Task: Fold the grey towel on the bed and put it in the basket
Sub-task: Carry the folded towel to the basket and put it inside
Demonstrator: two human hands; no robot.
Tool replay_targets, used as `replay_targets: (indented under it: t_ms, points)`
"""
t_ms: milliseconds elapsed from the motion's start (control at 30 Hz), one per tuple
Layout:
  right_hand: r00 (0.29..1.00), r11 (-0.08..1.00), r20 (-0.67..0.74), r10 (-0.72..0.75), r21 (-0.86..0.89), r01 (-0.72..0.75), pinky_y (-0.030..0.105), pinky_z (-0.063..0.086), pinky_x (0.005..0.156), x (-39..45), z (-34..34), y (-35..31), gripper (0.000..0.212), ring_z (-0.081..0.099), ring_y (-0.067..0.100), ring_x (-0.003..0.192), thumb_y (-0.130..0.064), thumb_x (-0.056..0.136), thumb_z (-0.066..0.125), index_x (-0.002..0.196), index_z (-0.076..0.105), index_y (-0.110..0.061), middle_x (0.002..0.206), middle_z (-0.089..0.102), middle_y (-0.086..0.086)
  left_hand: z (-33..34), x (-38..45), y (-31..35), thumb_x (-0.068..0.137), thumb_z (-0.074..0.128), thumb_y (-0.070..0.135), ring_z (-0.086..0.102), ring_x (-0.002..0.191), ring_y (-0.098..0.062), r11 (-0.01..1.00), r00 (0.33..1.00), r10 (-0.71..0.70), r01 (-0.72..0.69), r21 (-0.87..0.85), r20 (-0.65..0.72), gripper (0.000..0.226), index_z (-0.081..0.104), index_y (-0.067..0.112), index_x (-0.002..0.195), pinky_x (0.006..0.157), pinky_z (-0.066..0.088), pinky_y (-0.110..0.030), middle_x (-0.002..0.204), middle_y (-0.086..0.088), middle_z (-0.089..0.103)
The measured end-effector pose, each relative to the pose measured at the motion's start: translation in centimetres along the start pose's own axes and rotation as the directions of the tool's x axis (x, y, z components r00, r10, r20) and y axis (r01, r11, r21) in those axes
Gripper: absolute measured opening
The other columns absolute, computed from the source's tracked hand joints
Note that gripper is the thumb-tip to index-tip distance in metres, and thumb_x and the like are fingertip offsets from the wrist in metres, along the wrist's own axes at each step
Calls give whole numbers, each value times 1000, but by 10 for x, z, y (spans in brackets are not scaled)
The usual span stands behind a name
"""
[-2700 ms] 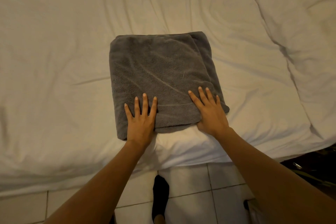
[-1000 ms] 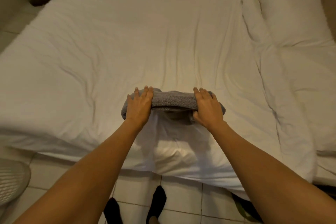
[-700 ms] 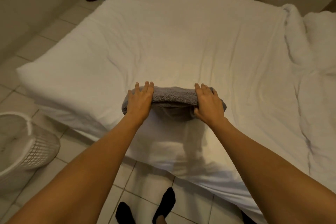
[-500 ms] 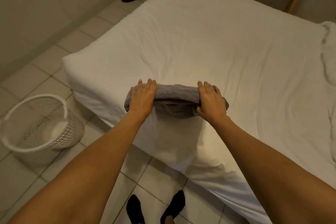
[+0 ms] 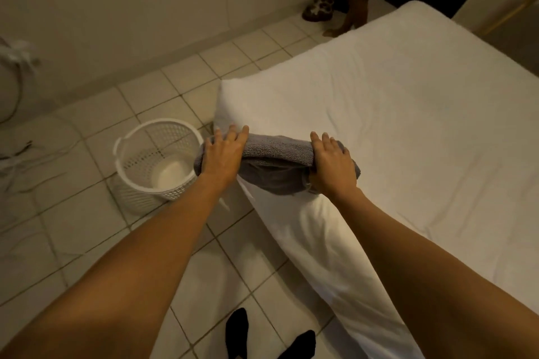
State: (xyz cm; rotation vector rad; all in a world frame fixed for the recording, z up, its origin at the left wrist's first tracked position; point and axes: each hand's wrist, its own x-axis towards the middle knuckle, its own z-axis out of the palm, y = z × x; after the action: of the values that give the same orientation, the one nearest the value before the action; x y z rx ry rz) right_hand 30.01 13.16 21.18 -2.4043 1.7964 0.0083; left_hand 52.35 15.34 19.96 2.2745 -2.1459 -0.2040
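Gripping folded grey towel [image 5: 277,154] — both hands (left hand [image 5: 223,154], right hand [image 5: 332,167]) — beside white basket [image 5: 137,181].

The basket [image 5: 157,160] stands on the tiled floor [image 5: 87,230] just beside the bed [image 5: 408,125] corner, its mouth unobstructed from above. Bare floor is seen around it; loose cables [image 5: 26,154] lie further left.
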Motion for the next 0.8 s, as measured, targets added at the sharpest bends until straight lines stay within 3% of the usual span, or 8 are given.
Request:
replay_targets:
  t_ms: [233,400,800]
  points:
    - [991,992,47,-123,10,122,53,31,108,46,9,-88,81,31,39,135,-23,77,63,145,22,-12,148,30,20,-6,-8,-92,88,54,3,34,132,-42,991,991,-135,136,-14,3,73,18,20,149,103,40,-52,153,-13,29]
    - [970,974,82,-227,6,228,53,32,108,80,16,-142,81,32,40,133,-23,77,65,145,22,-13,147,31,20,-12,-14,-141,92,50,5,29,136,-43,965,965,-262,262,-19,30,68,17,20,149,105,35,-53,154,-14,26]
    - [903,908,94,-418,66,414,54,38,103,183,45,-231,76,39,38,128,-26,77,65,141,27,-12,140,40,18,-6,23,-240,88,58,10,27,137,-42,892,887,-452,453,19,92,76,14,21,149,108,35,-52,156,-11,21]
